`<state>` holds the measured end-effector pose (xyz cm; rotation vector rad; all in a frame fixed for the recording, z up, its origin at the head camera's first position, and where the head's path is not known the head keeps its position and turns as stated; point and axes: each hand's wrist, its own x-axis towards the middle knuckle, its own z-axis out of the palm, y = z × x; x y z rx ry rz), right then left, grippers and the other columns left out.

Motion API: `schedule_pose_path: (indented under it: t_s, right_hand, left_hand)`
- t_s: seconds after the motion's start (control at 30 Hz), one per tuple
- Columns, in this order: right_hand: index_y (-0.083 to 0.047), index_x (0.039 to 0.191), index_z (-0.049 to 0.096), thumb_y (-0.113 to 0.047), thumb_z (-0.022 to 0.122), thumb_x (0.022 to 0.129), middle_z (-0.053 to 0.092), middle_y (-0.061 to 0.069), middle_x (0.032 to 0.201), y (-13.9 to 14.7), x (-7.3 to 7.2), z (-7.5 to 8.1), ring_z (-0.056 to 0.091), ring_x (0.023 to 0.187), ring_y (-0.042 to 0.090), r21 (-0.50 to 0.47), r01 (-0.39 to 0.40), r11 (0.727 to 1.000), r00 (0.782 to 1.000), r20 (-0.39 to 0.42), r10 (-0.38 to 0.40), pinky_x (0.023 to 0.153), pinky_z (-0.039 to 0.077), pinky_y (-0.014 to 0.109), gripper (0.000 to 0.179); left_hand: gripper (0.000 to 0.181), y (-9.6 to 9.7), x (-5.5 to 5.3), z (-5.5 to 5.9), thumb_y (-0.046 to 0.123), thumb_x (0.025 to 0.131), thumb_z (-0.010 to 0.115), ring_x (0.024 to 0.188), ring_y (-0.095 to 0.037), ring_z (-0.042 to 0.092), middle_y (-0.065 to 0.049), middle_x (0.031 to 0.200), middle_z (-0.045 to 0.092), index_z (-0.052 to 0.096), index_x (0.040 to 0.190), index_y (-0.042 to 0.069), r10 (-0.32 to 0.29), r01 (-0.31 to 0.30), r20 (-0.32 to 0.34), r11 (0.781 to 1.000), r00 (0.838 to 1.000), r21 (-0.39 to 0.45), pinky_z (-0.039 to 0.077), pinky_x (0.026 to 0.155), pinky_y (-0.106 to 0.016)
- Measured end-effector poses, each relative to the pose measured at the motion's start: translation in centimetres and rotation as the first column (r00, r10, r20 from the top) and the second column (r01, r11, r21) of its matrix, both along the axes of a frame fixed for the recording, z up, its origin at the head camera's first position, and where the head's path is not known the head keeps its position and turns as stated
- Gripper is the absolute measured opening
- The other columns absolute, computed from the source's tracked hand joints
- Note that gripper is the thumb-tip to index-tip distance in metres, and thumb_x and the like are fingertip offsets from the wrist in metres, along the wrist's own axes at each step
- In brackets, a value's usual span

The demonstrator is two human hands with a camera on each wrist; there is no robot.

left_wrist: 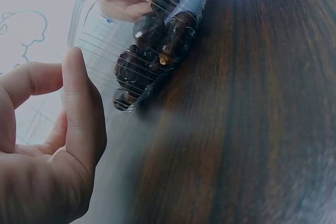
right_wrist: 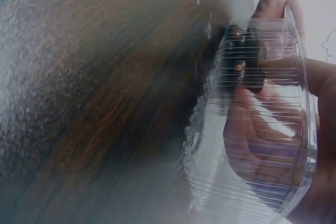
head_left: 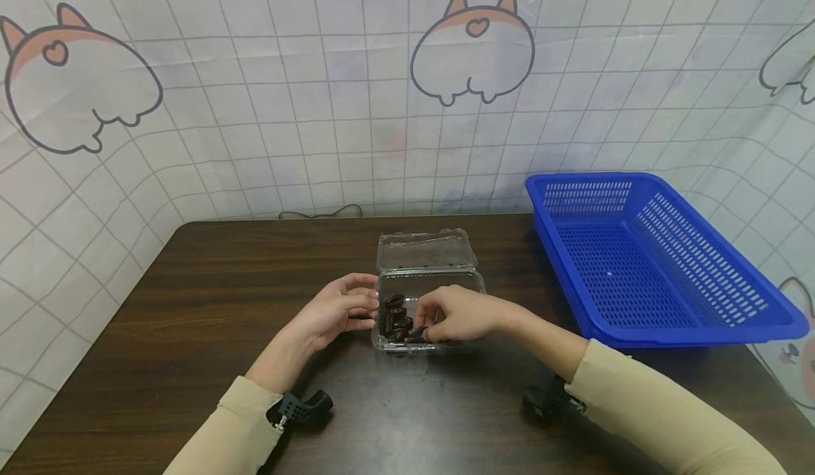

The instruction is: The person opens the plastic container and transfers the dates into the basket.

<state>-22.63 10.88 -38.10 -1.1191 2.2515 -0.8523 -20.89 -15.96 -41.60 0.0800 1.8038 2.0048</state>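
An open clear plastic clamshell box (head_left: 446,347) stands on the table, its lid (head_left: 425,252) folded back toward the wall. Several glossy dark brown dates (head_left: 396,317) lie in its left part; the left wrist view shows these dates (left_wrist: 134,69) through the ribbed side. My left hand (head_left: 337,310) rests its loosely bent fingertips against the box's left edge and holds nothing. Reaching inside the box, my right hand (head_left: 461,313) pinches a date (head_left: 417,334) at the bottom. From the right wrist, its fingers (right_wrist: 241,135) show through the clear wall, touching dark dates (right_wrist: 245,59).
A blue perforated plastic basket (head_left: 668,337) stands at the right of the dark wood table (head_left: 159,362). A white gridded cloth (head_left: 286,107) with cartoon drawings hangs behind and along the sides. Both wrists wear black straps (head_left: 299,408).
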Motion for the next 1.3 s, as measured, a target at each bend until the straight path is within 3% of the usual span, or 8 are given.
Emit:
schedule_pose_path:
  t_s: [0.4,0.57,0.83,1.3]
  right_hand:
    - [-0.012,0.1,0.071,-0.009,0.067,0.095,0.066,-0.005,0.082,0.3,-0.3,0.2,0.059,0.061,0.008,-0.046,0.029,0.999,1.0,0.003,-0.029,0.054,0.051,0.026,0.007]
    - [-0.013,0.101,0.07,-0.009,0.066,0.096,0.068,-0.002,0.084,0.5,-0.3,0.4,0.06,0.061,0.011,-0.067,0.047,0.997,0.999,0.023,-0.046,0.054,0.052,0.028,0.008]
    - [-0.011,0.105,0.07,-0.012,0.067,0.097,0.067,-0.001,0.087,1.1,-0.2,0.6,0.063,0.071,0.016,-0.103,0.098,0.99,0.994,0.053,-0.093,0.061,0.054,0.031,0.009]
    - [-0.014,0.108,0.071,-0.014,0.067,0.097,0.069,-0.004,0.094,2.4,0.2,2.0,0.064,0.087,0.018,-0.138,0.142,0.98,0.99,0.003,-0.143,0.076,0.055,0.035,0.012]
  left_hand:
    - [0.051,0.0,-0.1,0.0,0.002,0.1,0.061,0.083,-0.017,0.063,-0.008,0.103,0.059,0.041,0.146,-0.001,0.01,-0.01,0.002,1.0,1.0,-0.009,0.06,0.075,-0.031]
    - [0.051,-0.1,-0.1,0.0,0.002,0.1,0.06,0.084,-0.017,0.063,-0.008,0.104,0.059,0.041,0.147,-0.001,0.008,-0.008,-0.001,1.0,1.0,-0.008,0.06,0.074,-0.03]
    - [0.049,0.0,-0.2,-0.2,0.002,0.1,0.06,0.085,-0.018,0.064,-0.008,0.104,0.06,0.042,0.146,-0.001,0.01,-0.01,0.0,1.0,1.0,-0.014,0.06,0.075,-0.03]
    - [0.05,0.0,-0.1,-0.3,0.003,0.1,0.062,0.085,-0.018,0.064,-0.01,0.108,0.059,0.043,0.146,0.0,0.013,-0.014,-0.003,1.0,1.0,-0.025,0.06,0.076,-0.031]
